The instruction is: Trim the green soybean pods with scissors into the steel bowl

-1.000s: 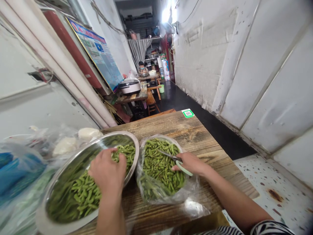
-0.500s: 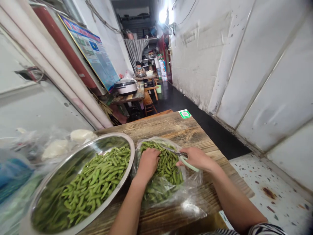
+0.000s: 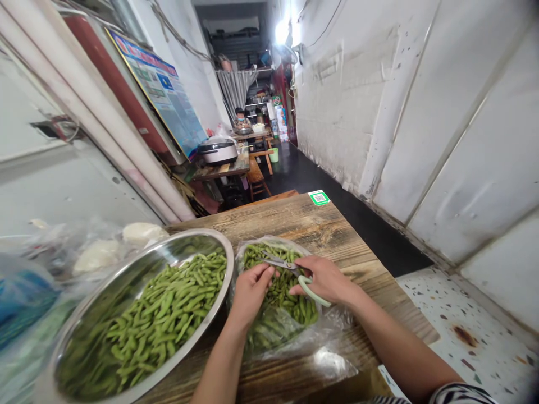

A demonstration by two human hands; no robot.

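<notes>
My right hand (image 3: 324, 279) is closed around scissors (image 3: 306, 286) with pale green handles. Their metal blades are slightly parted and point left, just above my left hand (image 3: 254, 287). The left thumb and fingers are pinched together, and what they hold is too small to make out. Beneath both hands, green edamame pods (image 3: 305, 311) fill a clear plastic bag (image 3: 290, 342) on the wooden table. On the left, a large steel basin (image 3: 229, 264) holds a heap of edamame pods (image 3: 168, 306), close beside the bag.
Plastic bags (image 3: 96, 255) with pale contents lie left of the basin. A green QR-code card (image 3: 319, 197) is at the wooden table's (image 3: 286, 216) far corner. Farther back, a white cooker (image 3: 218, 151) stands on another table, and a person (image 3: 242, 122) sits beyond it.
My left hand has risen off the pods in the bag, its fingers now pinched. My right hand has shifted left and turned the scissors, bringing the blades over the left fingertips.
</notes>
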